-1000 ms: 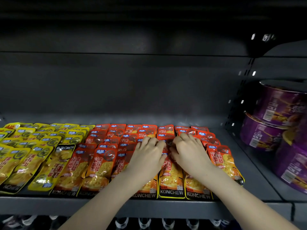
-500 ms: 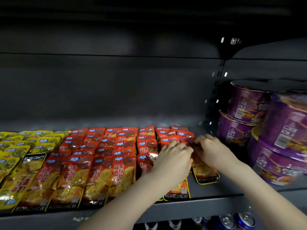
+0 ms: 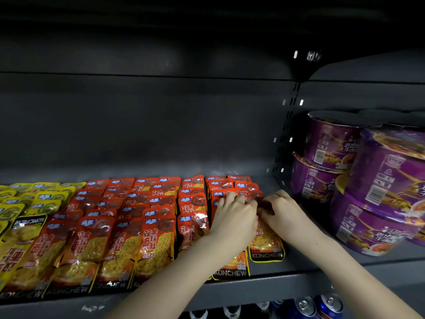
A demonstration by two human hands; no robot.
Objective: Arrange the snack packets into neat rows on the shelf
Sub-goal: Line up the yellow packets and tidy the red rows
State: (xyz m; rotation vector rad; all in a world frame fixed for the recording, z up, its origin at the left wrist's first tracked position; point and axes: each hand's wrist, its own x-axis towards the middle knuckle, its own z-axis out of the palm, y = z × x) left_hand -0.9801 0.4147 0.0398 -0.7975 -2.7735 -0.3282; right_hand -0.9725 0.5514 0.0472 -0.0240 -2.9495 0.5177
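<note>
Dark grey metal makes up the shelf [image 3: 299, 287] and its back panel [image 3: 161, 123], dimly lit, with a slotted upright [image 3: 287, 132] at the right. Purple noodle bowls [image 3: 377, 185] are stacked two high beside that upright, well to the right of the packets. Red-orange snack packets [image 3: 151, 236] lie flat across the middle of the shelf in overlapping columns running front to back, each with a blue logo at the top and a black KONCHEW band at the foot. Yellow packets [image 3: 34, 201] of the same make fill the left end. Both hands rest on the rightmost red column, nearly touching. The left hand [image 3: 234, 217] lies curled, knuckles up, pressing on packets; the right hand [image 3: 280, 210] has fingers bent at a packet's top edge, seemingly pinching it, though the dim view leaves the grip unsure. Drink cans [image 3: 317, 305] show below the shelf edge.
</note>
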